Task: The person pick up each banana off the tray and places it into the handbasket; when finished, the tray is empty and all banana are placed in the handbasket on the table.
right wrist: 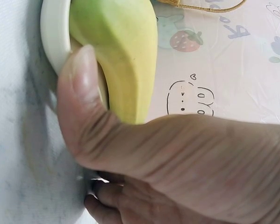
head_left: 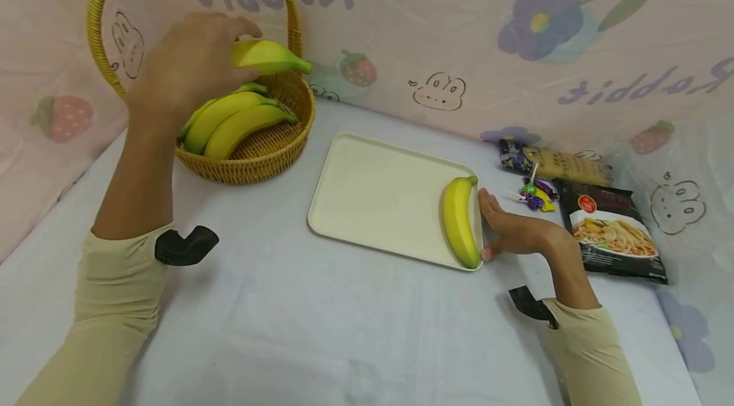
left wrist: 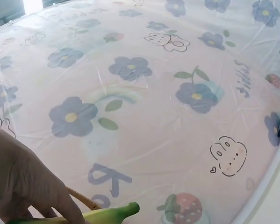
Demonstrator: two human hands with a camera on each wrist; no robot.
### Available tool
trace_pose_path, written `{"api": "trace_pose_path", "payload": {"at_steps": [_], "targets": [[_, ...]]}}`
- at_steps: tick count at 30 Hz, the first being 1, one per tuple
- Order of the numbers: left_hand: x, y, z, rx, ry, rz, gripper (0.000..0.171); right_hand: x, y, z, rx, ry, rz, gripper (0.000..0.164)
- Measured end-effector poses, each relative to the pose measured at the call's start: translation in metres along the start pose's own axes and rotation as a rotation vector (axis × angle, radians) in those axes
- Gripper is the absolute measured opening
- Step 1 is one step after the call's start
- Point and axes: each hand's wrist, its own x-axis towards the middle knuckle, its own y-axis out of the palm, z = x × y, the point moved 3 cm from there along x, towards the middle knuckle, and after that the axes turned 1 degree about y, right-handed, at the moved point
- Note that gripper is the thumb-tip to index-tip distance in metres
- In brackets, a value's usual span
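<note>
My left hand (head_left: 186, 65) grips a yellow banana (head_left: 266, 57) with a greenish stem above the wicker basket (head_left: 243, 172). In the left wrist view, that banana (left wrist: 109, 216) shows below the fingers at the bottom edge. Several more bananas (head_left: 243, 122) lie inside the basket, partly hidden by the hand. A cream rectangular tray (head_left: 378, 195) sits to the basket's right, with one banana (head_left: 459, 221) lengthwise along its right end. My right hand (head_left: 522, 231) rests beside that end, fingers extended. In the right wrist view, its thumb (right wrist: 83, 88) is right at the tray's rim (right wrist: 55, 37).
The basket's tall handle (head_left: 97, 17) arches around the left hand. Beyond the right hand lie a black noodle packet (head_left: 616, 227), a tan-and-purple packet (head_left: 559, 162) and some wrapped candies (head_left: 536, 195). A printed plastic sheet (head_left: 401, 23) stands behind the white tabletop (head_left: 321, 329).
</note>
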Motion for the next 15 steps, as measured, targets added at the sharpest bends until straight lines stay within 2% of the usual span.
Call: {"api": "trace_pose_path", "payload": {"at_steps": [8,15], "targets": [[0.021,0.019,0.034,0.058,-0.072,0.033,0.055,0.0,0.001,0.002,0.006,-0.01,-0.005,0.139],[0.036,0.037,0.06,0.049,-0.087,0.035,0.053,0.002,0.001,0.005,0.004,-0.016,0.002,0.14]]}}
